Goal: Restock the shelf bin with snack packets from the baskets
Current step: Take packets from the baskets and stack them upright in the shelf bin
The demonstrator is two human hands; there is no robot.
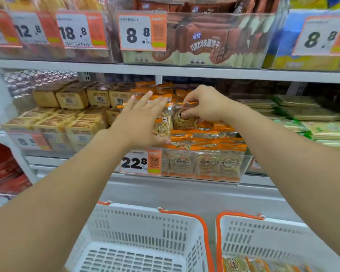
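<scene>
Shelving (165, 70) fills the upper view: white shelves carrying clear bins of packaged snacks. Two white baskets with orange handles sit below. Left basket (145, 232) shows only its slotted floor; right basket (263, 238) holds orange-and-clear packets (249, 265) at its bottom edge.

Middle shelf, centre: clear bin (241, 167) stacked with orange-topped snack packets. Two packets stand upright at the bin's left rear. Left packet (163, 122): left hand (139, 122) lies against its near face, fingers straight and spread, thumb under its lower edge. Right packet (185, 119): right hand (204, 105) pinches its top seal, fingers curled. The two packets touch side by side, between the hands.

Tags, large to small: bin tag (140, 161) reads "22.8", white with orange panel and QR code. Upper shelf tags read "12.8", "18.8" (81, 30), "8.8" (142, 31) and "8.8" at far right. Brown biscuit packs (204, 44) above carry Chinese lettering, too blurred to read reliably. Tan boxes (73, 99) to the left show barcodes.
</scene>
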